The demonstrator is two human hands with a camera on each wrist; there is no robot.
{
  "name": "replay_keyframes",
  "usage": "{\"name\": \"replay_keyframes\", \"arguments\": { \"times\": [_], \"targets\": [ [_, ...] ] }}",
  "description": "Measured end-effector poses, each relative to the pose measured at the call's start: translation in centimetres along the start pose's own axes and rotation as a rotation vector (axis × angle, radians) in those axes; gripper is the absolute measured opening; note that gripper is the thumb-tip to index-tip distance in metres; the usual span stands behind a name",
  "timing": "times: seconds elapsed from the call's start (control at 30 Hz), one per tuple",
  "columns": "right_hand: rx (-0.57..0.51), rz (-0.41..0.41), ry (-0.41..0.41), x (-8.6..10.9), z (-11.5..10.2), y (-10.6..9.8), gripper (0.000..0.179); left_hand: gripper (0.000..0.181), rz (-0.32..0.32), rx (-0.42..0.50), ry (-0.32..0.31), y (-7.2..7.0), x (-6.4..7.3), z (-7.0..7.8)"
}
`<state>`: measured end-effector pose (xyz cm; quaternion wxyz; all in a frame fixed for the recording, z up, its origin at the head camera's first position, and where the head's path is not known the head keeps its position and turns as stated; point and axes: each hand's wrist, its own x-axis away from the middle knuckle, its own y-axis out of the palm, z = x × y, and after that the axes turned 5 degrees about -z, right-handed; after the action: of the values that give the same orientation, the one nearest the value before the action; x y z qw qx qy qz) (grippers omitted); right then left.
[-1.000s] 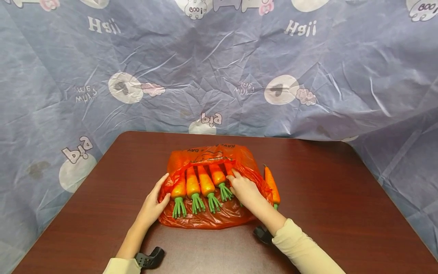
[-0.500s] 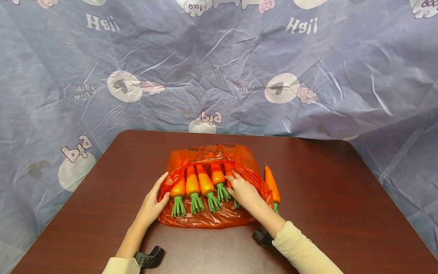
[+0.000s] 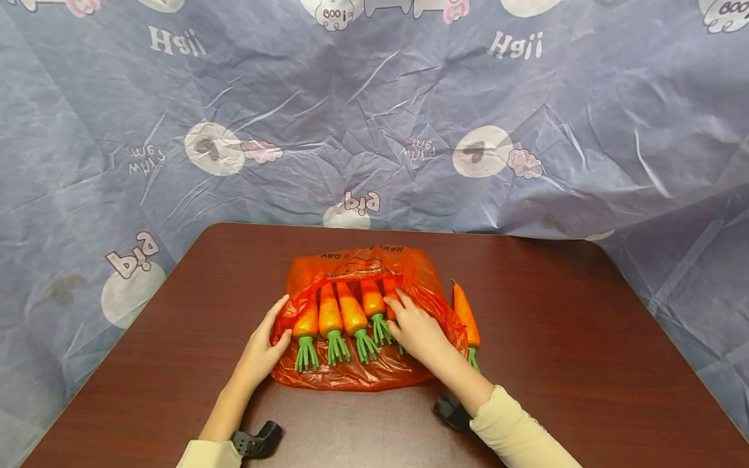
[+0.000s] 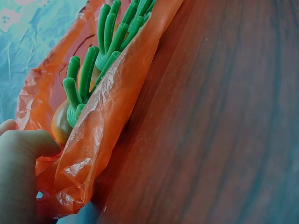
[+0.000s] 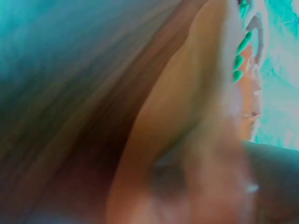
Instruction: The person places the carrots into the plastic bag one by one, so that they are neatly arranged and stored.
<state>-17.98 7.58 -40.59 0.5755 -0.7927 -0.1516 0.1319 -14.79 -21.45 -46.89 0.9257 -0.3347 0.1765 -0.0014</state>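
An orange-red plastic bag [image 3: 374,380] lies on the table with its mouth toward me. Several carrots [image 3: 353,315] with green stem tufts sit side by side in it. At its left edge my left hand [image 3: 257,351] holds the plastic; in the left wrist view the thumb [image 4: 42,141] is by the nearest carrot [image 4: 60,123]. My right hand [image 3: 418,328] reaches into the mouth from the right and grips the rightmost carrot [image 3: 390,287], most of which it covers. The right wrist view is blurred, with the bag [image 5: 250,102] at its right side.
One carrot [image 3: 465,315] lies on the table just right of the bag. The dark wooden table [image 3: 573,338] ends at a hanging blue printed cloth [image 3: 374,130]. A black wrist strap [image 3: 257,442] is on my left wrist.
My right hand has shifted slightly at the rightmost carrot, and some of that carrot's green stems now show below the hand. My left hand has stayed in place.
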Motion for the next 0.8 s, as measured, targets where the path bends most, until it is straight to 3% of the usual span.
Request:
{"name": "replay_keyframes", "arguments": {
  "times": [0.5, 0.63, 0.8],
  "targets": [
    [0.076, 0.17, -0.145, 4.8, -1.4, -2.1, 0.046, 0.063, 0.007, 0.018, 0.008, 0.0, 0.1, 0.1],
    [0.108, 0.252, -0.183, 6.0, -0.9, -2.6, 0.045, 0.062, 0.002, 0.014, 0.009, 0.0, 0.1, 0.0],
    [0.124, 0.316, -0.155, 6.9, 0.4, -3.1, 0.044, 0.063, 0.001, 0.026, 0.002, 0.0, 0.2, 0.0]
  ]
}}
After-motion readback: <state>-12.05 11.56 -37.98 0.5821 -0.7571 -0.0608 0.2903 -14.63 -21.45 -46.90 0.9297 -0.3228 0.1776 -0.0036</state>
